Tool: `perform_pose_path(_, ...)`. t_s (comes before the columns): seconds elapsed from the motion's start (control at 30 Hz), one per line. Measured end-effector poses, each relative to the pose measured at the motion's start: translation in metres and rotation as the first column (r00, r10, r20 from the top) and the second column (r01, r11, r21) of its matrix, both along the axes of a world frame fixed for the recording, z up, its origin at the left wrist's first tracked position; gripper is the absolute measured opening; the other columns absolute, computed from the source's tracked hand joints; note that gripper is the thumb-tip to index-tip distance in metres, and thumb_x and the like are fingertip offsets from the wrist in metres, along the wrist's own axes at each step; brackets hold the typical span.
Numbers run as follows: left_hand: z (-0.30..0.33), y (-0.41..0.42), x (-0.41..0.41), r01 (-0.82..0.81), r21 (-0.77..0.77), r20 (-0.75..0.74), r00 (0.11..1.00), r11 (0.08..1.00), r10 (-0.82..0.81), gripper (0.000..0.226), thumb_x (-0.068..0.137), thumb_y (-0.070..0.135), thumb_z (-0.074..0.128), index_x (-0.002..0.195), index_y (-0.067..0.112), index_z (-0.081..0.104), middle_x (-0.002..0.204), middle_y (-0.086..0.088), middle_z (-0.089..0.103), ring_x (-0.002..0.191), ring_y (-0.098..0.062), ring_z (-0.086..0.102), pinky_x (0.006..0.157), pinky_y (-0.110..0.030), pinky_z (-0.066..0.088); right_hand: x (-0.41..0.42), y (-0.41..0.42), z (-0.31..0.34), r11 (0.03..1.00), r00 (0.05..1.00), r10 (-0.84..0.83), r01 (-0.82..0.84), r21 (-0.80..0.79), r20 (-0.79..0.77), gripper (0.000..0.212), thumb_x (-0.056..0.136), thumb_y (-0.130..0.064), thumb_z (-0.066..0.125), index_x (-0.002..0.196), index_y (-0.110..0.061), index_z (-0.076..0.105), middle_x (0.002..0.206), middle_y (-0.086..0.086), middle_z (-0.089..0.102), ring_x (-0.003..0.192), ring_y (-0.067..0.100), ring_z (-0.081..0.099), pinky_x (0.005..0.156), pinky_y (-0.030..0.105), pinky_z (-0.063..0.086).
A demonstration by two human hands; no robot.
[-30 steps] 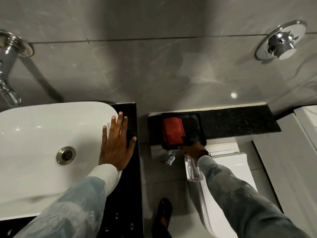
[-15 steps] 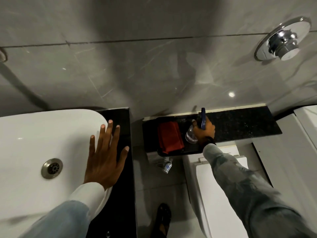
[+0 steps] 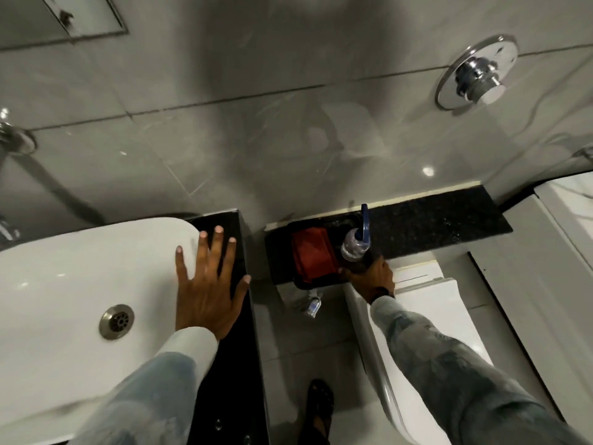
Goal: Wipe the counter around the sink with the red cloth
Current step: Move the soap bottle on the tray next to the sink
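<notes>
Head view: centre frame, black tray (image 3: 290, 277) holds red cloth (image 3: 313, 252) and spray bottle (image 3: 354, 245). My right hand (image 3: 369, 277) at tray's edge, grip unclear; left hand (image 3: 208, 284) flat, spread on sink (image 3: 64, 268).

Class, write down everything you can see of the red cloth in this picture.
The red cloth is a plain, soft-looking fabric, folded into a rough rectangle with creases on top. It lies flat in a shallow black tray on the dark speckled ledge behind the toilet, left of a clear spray bottle with a blue top. The right hand is at its near right corner; whether it touches is unclear. The left hand rests apart, on the sink.
</notes>
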State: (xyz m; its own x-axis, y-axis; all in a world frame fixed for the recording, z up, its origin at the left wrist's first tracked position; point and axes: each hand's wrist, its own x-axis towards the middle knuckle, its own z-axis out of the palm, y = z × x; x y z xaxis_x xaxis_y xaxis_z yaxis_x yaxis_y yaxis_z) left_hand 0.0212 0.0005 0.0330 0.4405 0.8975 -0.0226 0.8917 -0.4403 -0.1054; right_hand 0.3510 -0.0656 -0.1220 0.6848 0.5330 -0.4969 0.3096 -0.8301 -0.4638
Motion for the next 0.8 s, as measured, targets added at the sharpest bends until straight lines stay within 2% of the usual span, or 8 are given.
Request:
perform_pose_path(0.1,-0.002,0.018,0.035,0.075,-0.026,0.055,0.996,0.997,-0.074,0.068,0.097,0.051,0.037,0.152,0.011,0.032,0.163,-0.014,0.03,0.153,-0.034,0.021,0.123,-0.059,0.013,-0.022,-0.009,0.016,0.999,0.999,0.044,-0.045,-0.029,-0.025,0.089,0.061,-0.076,0.064,0.131,-0.02,0.065,0.129,0.013,0.07,0.117,0.037,0.066,0.094,0.045,0.057)
perform_pose_path(0.17,-0.016,0.037,0.066,0.098,-0.097,0.083,0.992,0.99,-0.09,0.056,0.097,0.045,0.036,0.14,0.012,0.046,0.148,-0.012,0.05,0.142,-0.034,0.039,0.116,-0.055,0.03,-0.034,0.001,0.029,0.993,0.993,0.113,-0.114,-0.025,-0.041,0.071,0.07,-0.071,0.058,0.122,-0.024,0.071,0.121,0.01,0.074,0.11,0.036,0.07,0.089,0.042,0.058)
perform_pose_path(0.2,-0.028,0.05,0.084,0.097,-0.152,0.101,0.991,0.984,-0.082,0.05,0.097,0.043,0.036,0.133,0.013,0.052,0.139,-0.01,0.057,0.135,-0.033,0.045,0.108,-0.052,0.037,-0.036,0.01,0.023,0.99,0.99,0.131,-0.133,-0.037,-0.059,0.067,0.075,-0.071,0.056,0.121,-0.024,0.071,0.121,0.01,0.074,0.111,0.036,0.069,0.09,0.043,0.057)
perform_pose_path(0.27,-0.056,0.071,0.113,0.09,-0.294,0.206,0.978,0.952,-0.029,0.039,0.099,0.038,0.04,0.121,0.014,0.06,0.127,-0.01,0.064,0.124,-0.032,0.051,0.098,-0.047,0.043,-0.047,0.024,0.022,0.989,0.988,0.137,-0.141,-0.052,-0.068,0.079,0.073,-0.081,0.05,0.126,-0.024,0.066,0.125,0.01,0.07,0.116,0.036,0.065,0.097,0.047,0.054)
perform_pose_path(0.37,-0.109,0.1,0.15,0.096,-0.457,0.314,0.948,0.884,0.059,0.034,0.1,0.032,0.045,0.122,0.011,0.061,0.127,-0.015,0.064,0.124,-0.035,0.051,0.101,-0.046,0.045,-0.059,0.038,0.001,0.982,0.986,0.148,-0.155,-0.105,-0.071,0.096,0.075,-0.084,0.048,0.141,-0.015,0.054,0.144,0.015,0.057,0.133,0.037,0.052,0.109,0.051,0.045)
perform_pose_path(0.47,-0.156,0.112,0.171,0.082,-0.5,0.204,0.979,0.862,0.026,0.045,0.101,0.034,0.043,0.138,0.011,0.051,0.143,-0.015,0.055,0.134,-0.035,0.045,0.109,-0.047,0.039,-0.064,0.044,-0.022,0.985,0.992,0.124,-0.126,-0.114,-0.021,0.086,0.086,-0.069,0.057,0.148,-0.01,0.046,0.15,0.016,0.047,0.139,0.038,0.044,0.113,0.049,0.039)
perform_pose_path(0.6,-0.185,0.121,0.179,0.066,-0.445,0.045,0.998,0.893,-0.051,0.046,0.097,0.036,0.051,0.134,0.009,0.05,0.144,-0.016,0.05,0.138,-0.037,0.038,0.109,-0.051,0.033,-0.065,0.054,-0.035,0.995,0.999,0.021,-0.023,-0.097,-0.028,0.074,0.084,-0.055,0.069,0.139,-0.008,0.051,0.141,0.015,0.055,0.132,0.038,0.053,0.108,0.049,0.044)
perform_pose_path(0.8,-0.164,0.13,0.185,-0.063,-0.572,0.175,0.965,0.818,0.197,0.037,0.084,0.032,0.07,0.116,0.015,0.068,0.132,-0.016,0.057,0.136,-0.04,0.039,0.114,-0.049,0.033,-0.059,0.071,-0.027,0.972,0.894,-0.23,0.229,-0.048,-0.383,0.059,0.076,-0.039,0.078,0.127,-0.011,0.067,0.128,0.014,0.07,0.117,0.037,0.068,0.099,0.049,0.057)
